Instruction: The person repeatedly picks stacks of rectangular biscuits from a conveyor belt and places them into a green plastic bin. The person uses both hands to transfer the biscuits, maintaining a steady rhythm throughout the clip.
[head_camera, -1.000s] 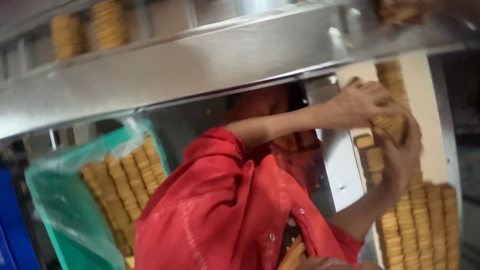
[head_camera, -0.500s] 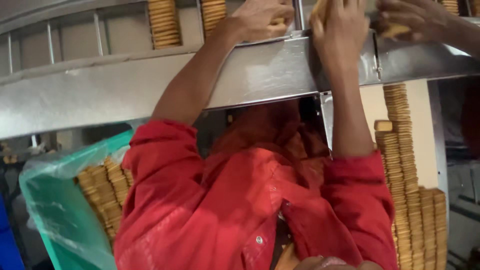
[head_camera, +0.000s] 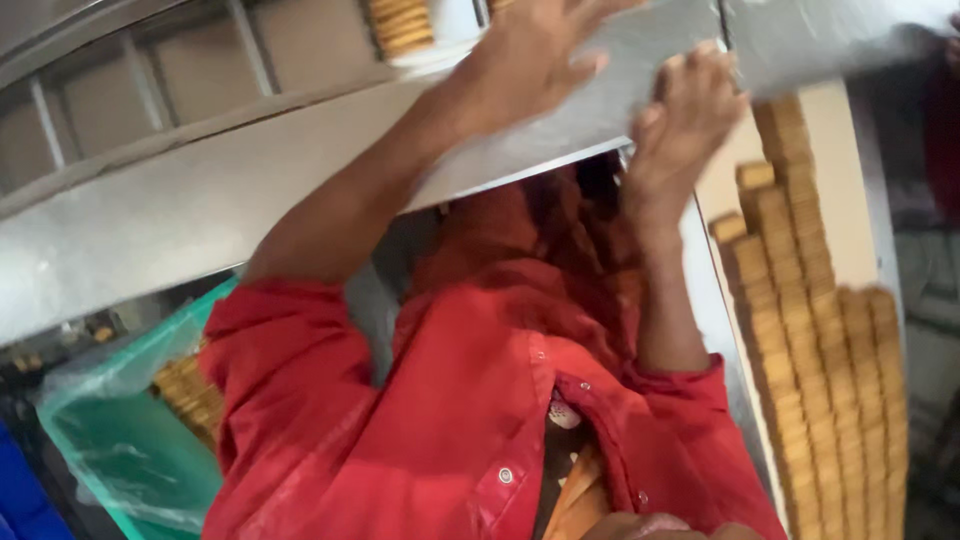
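Both my arms, in red sleeves, reach up to a slanted steel machine rail (head_camera: 180, 210). My left hand (head_camera: 530, 60) lies over the rail's upper edge with its fingers spread and nothing in it, just right of a row of tan biscuits (head_camera: 400, 25) in a lane behind the rail. My right hand (head_camera: 685, 120) is at the rail's lower edge with its fingers curled. Its back faces me, so its palm is hidden. Tall stacks of the same biscuits (head_camera: 810, 330) stand just right of my right forearm.
A green crate lined with clear plastic (head_camera: 130, 450) sits at the lower left with biscuits (head_camera: 190, 395) in it. A blue crate (head_camera: 18, 490) shows at the left edge. My red shirt fills the lower middle of the view.
Both hands have come down from the biscuit lanes above the rail to the rail itself. The biscuits seen at my fingers earlier are no longer visible there.
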